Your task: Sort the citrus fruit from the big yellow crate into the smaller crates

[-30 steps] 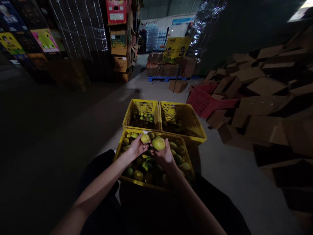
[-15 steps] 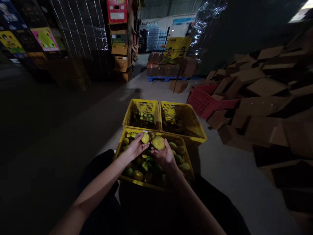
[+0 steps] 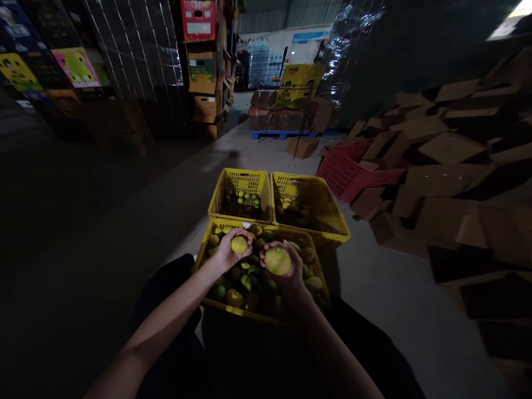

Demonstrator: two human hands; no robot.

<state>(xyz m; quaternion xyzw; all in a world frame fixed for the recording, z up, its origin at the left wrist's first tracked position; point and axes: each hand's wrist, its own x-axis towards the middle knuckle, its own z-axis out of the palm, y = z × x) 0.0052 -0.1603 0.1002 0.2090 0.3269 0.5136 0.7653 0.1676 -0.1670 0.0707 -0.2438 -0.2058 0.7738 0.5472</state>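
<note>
Fruit (image 3: 277,260) in right hand (image 3: 288,272), above near crate (image 3: 261,317).

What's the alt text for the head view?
A person's left hand holds a small yellow fruit and the right hand a larger one over a near yellow crate full of fruit. Two more yellow crates sit beyond, with cardboard boxes piled right.
</note>
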